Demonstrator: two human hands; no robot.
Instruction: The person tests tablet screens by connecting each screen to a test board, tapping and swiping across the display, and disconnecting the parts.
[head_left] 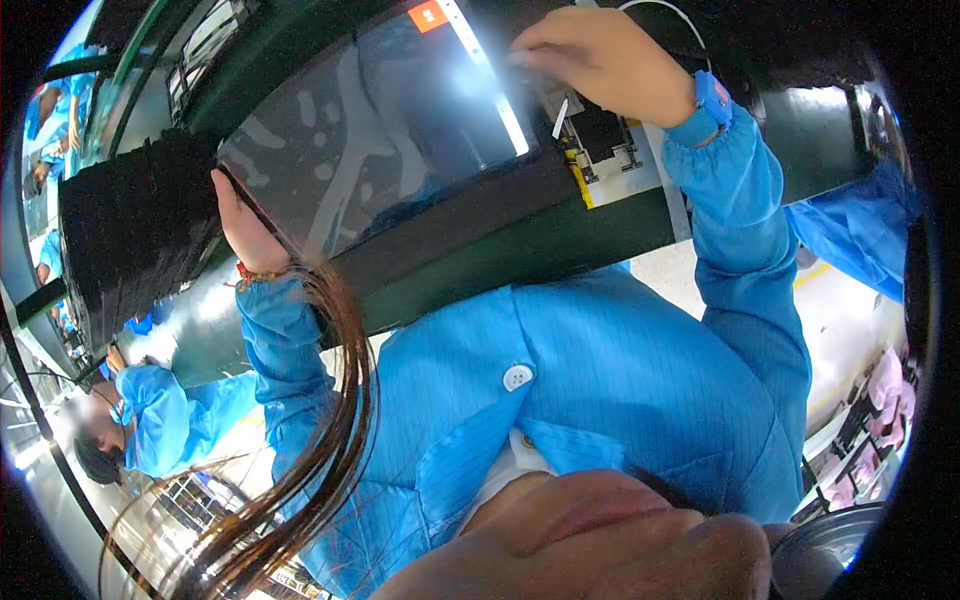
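A large, dark, glossy screen panel (330, 150) lies tilted before me, smudged with reflections. It has a white strip (490, 75) along its right side and an orange label (428, 15) near the top. My left hand (248, 230) grips the panel's left edge, with most fingers hidden behind it. Above the right side of the panel, my right hand (610, 70) has thumb and fingertips pinched together near the white strip. Whatever small thing the pinch may hold is too blurred to make out. A blue band (712, 100) circles the right wrist.
Right of the panel sits a fixture (605, 145) with metal parts and yellow edging. A tall black stack (140, 230) stands at the left, close to my left hand. Another person in blue (170, 420) works at the far left; a blue sleeve (860, 235) shows at right.
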